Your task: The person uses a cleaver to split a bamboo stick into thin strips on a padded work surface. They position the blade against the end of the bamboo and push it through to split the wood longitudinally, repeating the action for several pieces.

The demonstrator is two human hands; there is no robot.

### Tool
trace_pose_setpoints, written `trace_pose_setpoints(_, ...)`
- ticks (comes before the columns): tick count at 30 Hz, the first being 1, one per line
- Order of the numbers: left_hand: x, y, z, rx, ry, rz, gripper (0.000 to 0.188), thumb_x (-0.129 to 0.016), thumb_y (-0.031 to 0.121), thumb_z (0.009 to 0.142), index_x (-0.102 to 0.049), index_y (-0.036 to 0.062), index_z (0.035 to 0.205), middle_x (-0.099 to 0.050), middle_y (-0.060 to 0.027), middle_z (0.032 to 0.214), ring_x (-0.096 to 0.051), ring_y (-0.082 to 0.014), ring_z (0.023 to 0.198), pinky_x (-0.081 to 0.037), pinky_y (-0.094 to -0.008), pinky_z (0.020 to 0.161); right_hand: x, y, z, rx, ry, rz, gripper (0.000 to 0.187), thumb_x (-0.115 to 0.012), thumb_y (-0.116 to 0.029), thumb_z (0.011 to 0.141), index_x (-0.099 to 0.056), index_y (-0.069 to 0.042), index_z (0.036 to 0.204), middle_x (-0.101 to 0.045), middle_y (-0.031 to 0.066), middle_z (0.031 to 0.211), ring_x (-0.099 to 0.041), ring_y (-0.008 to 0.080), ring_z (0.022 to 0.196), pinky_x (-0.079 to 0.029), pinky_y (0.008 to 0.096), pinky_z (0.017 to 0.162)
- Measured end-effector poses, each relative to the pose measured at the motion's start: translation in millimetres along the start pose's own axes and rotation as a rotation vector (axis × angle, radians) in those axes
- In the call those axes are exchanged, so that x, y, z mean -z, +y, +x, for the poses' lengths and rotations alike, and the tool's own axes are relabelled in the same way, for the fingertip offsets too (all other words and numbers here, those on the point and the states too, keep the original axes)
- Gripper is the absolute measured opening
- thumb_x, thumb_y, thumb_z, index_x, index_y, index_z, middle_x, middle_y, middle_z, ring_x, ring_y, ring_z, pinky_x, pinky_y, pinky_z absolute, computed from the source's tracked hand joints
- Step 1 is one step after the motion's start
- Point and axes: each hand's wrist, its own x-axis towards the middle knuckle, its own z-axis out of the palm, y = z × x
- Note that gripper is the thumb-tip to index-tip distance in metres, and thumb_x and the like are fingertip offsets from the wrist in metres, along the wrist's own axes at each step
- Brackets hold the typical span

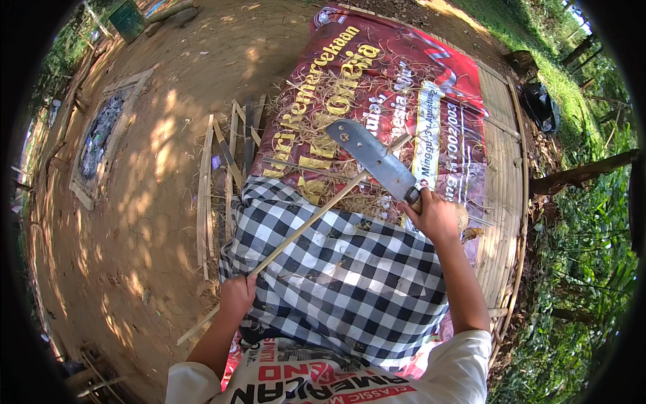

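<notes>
My left hand (pixel 237 296) is closed around the lower part of a long, thin bamboo stick (pixel 311 219). The stick slants up and to the right across a black-and-white checked cloth (pixel 343 276) over my lap. My right hand (pixel 436 217) grips the handle of a machete (pixel 373 160), which has a broad grey blade with a few small holes. The blade points up and left and crosses over the stick near its far end. That end shows just beyond the blade, and whether the edge touches the stick I cannot tell.
Curly shavings (pixel 303 108) litter a red printed banner (pixel 444 64) spread over a bamboo platform (pixel 501 222). Wooden strips (pixel 206 202) lie to the left on bare earth. Farther left is a framed ash pit (pixel 104 135). A black bag (pixel 540 108) and greenery lie right.
</notes>
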Motion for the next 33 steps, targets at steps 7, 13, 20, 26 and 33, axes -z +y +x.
trace_pose_setpoints(7,-9,-13,-12,0.036,0.023,-0.014,0.051,-0.048,0.034,0.097,-0.057,-0.0033,0.064,-0.057,-0.0274,0.06,-0.06,-0.0473,0.059,-0.047,-0.0528,0.055,13,-63,-28,0.398,0.009,0.021,0.053,-0.065,-0.055,0.084,-0.053,-0.004,0.084,-0.059,0.0106,0.069,-0.065,0.0288,0.061,-0.051,0.0393,0.049)
trace_pose_setpoints(13,-2,6,5,0.043,-0.04,0.032,0.049,-0.048,0.033,0.097,-0.057,-0.0031,0.065,-0.058,-0.0279,0.062,-0.06,-0.0476,0.06,-0.048,-0.0527,0.056,19,18,6,0.029,0.034,-0.093,0.055,-0.064,-0.057,0.084,-0.055,-0.003,0.088,-0.063,0.0148,0.068,-0.066,0.0317,0.055,-0.052,0.042,0.047)
trace_pose_setpoints(20,-8,-13,-10,0.011,0.01,0.0,0.046,-0.048,0.03,0.097,-0.058,-0.0035,0.067,-0.058,-0.0272,0.063,-0.06,-0.0475,0.062,-0.048,-0.0527,0.058,26,-61,-30,0.497,-0.021,0.025,0.053,-0.068,-0.054,0.082,-0.054,-0.003,0.091,-0.057,0.0128,0.067,-0.062,0.0316,0.054,-0.052,0.0405,0.052)
trace_pose_setpoints(26,2,2,-3,0.068,-0.042,0.013,0.046,-0.049,0.031,0.096,-0.06,-0.0037,0.068,-0.059,-0.0273,0.065,-0.06,-0.047,0.062,-0.048,-0.0525,0.059,28,19,15,-0.225,0.118,-0.063,0.051,-0.066,-0.052,0.085,-0.054,-0.002,0.088,-0.064,0.0197,0.068,-0.066,0.0362,0.06,-0.052,0.0448,0.053)
trace_pose_setpoints(33,-2,-5,-7,0.046,-0.007,0.007,0.046,-0.049,0.031,0.096,-0.059,-0.0034,0.068,-0.06,-0.0263,0.065,-0.06,-0.0464,0.063,-0.048,-0.053,0.058,39,-46,-30,0.172,-0.065,-0.039,0.056,-0.067,-0.054,0.083,-0.055,0.0,0.09,-0.062,0.015,0.07,-0.066,0.0308,0.058,-0.053,0.0388,0.049)
